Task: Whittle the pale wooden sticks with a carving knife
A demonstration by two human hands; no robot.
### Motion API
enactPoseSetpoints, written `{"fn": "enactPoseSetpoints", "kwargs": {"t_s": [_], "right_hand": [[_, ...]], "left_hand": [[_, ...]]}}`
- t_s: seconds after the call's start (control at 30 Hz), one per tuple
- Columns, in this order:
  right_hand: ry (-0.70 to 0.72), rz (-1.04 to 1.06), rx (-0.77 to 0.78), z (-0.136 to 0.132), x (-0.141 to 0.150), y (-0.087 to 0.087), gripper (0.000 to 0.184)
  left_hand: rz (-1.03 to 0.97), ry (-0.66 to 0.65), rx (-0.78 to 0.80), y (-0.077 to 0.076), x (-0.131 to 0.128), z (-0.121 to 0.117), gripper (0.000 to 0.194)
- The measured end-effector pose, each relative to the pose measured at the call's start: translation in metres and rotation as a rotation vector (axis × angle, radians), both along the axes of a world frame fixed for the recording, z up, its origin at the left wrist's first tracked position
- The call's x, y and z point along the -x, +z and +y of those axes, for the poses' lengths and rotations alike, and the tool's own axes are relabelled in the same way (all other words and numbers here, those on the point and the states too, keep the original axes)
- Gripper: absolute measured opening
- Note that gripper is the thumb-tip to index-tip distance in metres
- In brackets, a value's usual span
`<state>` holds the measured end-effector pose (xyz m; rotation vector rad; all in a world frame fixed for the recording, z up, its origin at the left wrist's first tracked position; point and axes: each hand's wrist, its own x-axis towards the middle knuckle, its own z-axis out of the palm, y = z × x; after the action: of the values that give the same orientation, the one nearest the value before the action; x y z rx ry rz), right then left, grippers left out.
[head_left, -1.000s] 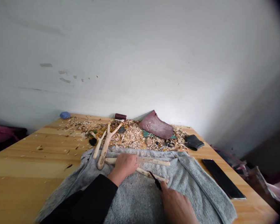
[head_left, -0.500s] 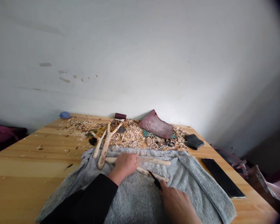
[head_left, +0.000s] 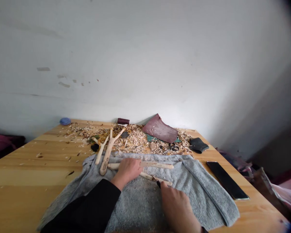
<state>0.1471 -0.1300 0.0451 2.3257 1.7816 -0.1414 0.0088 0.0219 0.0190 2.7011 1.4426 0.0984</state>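
My left hand (head_left: 127,172) is shut over the junction of a pale peeled forked stick (head_left: 157,165), which lies across a grey knit towel (head_left: 145,204). My right hand (head_left: 176,207) sits near the tip of the stick's lower prong. It grips a small black-handled knife (head_left: 158,184), mostly hidden by my fingers, with the blade close to that prong. Two more carved wooden forks lie to the left of my left hand. The larger one (head_left: 107,152) rests partly on the towel, and the smaller one (head_left: 101,152) lies beside it.
Wood shavings (head_left: 135,144) cover the back of the pine table (head_left: 26,168). Among them lie a maroon leather piece (head_left: 159,129) and scissors (head_left: 174,148). A black pouch (head_left: 198,145) and a long black strop (head_left: 226,180) sit at right, a blue ball (head_left: 65,121) at back left.
My right hand has moved up and left, closer to the stick, and now covers more of the knife. The whole scene has shifted slightly in view. My left hand stays on the stick.
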Motion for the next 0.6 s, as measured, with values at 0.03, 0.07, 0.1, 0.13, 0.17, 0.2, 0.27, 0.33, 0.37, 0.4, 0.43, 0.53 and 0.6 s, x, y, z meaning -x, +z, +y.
{"fn": "enactPoseSetpoints", "kwargs": {"t_s": [0.03, 0.07, 0.1, 0.13, 0.17, 0.2, 0.27, 0.33, 0.37, 0.4, 0.43, 0.53, 0.6], "right_hand": [[-0.001, 0.005, 0.002, 0.002, 0.003, 0.0, 0.042], [-0.003, 0.007, 0.005, 0.004, 0.006, 0.0, 0.042], [-0.009, 0.005, 0.008, 0.007, 0.009, -0.001, 0.042], [-0.017, 0.001, 0.013, 0.01, 0.013, -0.002, 0.044], [-0.032, -0.01, 0.013, 0.012, 0.015, -0.005, 0.045], [-0.04, -0.019, 0.006, 0.014, 0.017, -0.007, 0.045], [-0.031, -0.012, -0.021, 0.016, 0.017, -0.013, 0.045], [-0.005, 0.006, -0.061, 0.014, 0.012, -0.016, 0.044], [0.009, 0.011, -0.08, 0.012, 0.007, -0.017, 0.044], [0.019, 0.013, -0.094, 0.008, 0.002, -0.016, 0.044], [0.026, 0.017, -0.096, 0.005, -0.004, -0.016, 0.045], [-0.023, 0.05, -0.041, -0.006, -0.021, -0.012, 0.046], [-0.026, 0.092, -0.011, -0.01, -0.027, -0.011, 0.047]], "left_hand": [[0.002, -0.002, 0.001, 0.001, 0.0, 0.0, 0.027], [0.004, -0.002, 0.001, 0.001, 0.0, 0.0, 0.027], [0.005, -0.003, 0.001, 0.001, 0.001, -0.001, 0.027], [0.007, -0.003, 0.001, 0.002, 0.001, -0.001, 0.027], [0.009, -0.003, 0.002, 0.002, 0.001, -0.001, 0.028], [0.011, -0.001, 0.002, 0.002, 0.001, -0.001, 0.027], [0.016, 0.008, 0.004, 0.003, 0.0, -0.002, 0.027], [0.022, 0.025, 0.006, 0.002, 0.0, -0.002, 0.027], [0.023, 0.033, 0.007, 0.002, -0.001, -0.002, 0.027], [0.025, 0.039, 0.01, 0.002, -0.001, -0.001, 0.028], [0.024, 0.04, 0.013, 0.001, -0.001, -0.001, 0.028], [0.017, 0.037, 0.02, 0.001, -0.001, 0.0, 0.029], [0.011, 0.039, 0.021, 0.001, -0.001, 0.001, 0.029]]}}
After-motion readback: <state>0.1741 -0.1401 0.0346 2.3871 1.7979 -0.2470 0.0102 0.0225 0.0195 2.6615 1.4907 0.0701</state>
